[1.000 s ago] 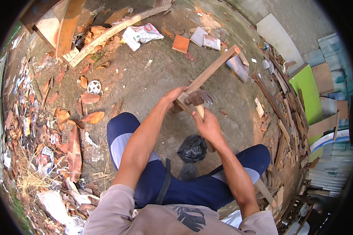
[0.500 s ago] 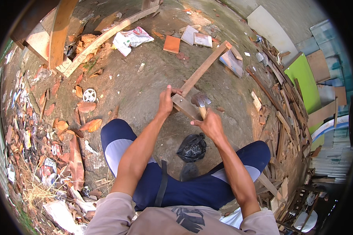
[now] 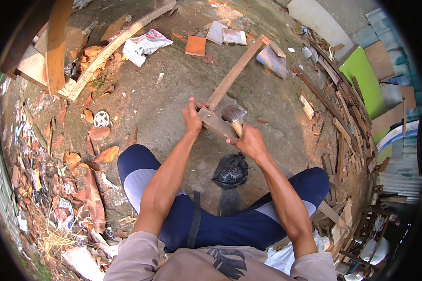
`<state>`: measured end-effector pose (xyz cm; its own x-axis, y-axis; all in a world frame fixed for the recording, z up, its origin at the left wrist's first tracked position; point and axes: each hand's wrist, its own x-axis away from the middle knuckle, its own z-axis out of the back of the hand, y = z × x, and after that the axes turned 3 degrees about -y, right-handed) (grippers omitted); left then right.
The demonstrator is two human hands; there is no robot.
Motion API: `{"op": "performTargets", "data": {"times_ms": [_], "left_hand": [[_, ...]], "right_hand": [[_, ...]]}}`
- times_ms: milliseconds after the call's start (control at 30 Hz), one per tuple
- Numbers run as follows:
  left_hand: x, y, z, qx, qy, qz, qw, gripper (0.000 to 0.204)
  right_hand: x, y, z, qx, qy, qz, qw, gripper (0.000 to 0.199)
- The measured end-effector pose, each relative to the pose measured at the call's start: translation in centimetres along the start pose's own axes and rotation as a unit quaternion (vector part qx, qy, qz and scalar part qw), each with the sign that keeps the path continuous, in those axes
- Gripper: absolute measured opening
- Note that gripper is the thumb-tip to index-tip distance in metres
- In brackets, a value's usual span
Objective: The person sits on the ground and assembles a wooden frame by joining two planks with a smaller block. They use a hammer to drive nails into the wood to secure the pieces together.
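My left hand (image 3: 192, 117) is closed around the near end of a long wooden batten (image 3: 237, 71), where a short wooden block (image 3: 215, 123) meets it at an angle. A small pale spot, perhaps a nail head, shows on the block near my left fingers. In my right hand (image 3: 250, 142) is a hammer (image 3: 233, 114), gripped by its wooden handle close to the head. That hammer head is beside the block, and my right thumb reaches the block's right end. Below the hands, an open black plastic bag (image 3: 230, 172) of nails lies on the ground between my legs.
Wooden offcuts (image 3: 333, 126) and a green board (image 3: 362, 86) are piled along the right. Beyond the batten lie an orange tile (image 3: 195, 46) and other flat pieces. A printed plastic sack (image 3: 145, 46) is at far left. Dry leaves (image 3: 107, 154) and litter cover the left side.
The whole view has slid slightly, so the ground and things appear further left and up. Both hands keep their holds, and the hammer stays beside the block. My right knee has shifted slightly outward.
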<state>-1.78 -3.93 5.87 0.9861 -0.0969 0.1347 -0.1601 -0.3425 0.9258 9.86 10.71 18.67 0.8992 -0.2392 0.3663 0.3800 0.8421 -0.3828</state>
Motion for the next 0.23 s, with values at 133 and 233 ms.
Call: {"op": "performTargets", "data": {"times_ms": [133,233], "left_hand": [[0.06,0.39,0.15,-0.010,0.001,0.012,1.000,0.061],[0.04,0.57,0.33,-0.042,-0.023,0.013,0.999,0.064]], "right_hand": [[-0.02,-0.01,-0.03,-0.012,0.004,-0.008,1.000,0.062],[-0.04,0.24,0.36,0.008,-0.007,0.011,1.000,0.059]]}}
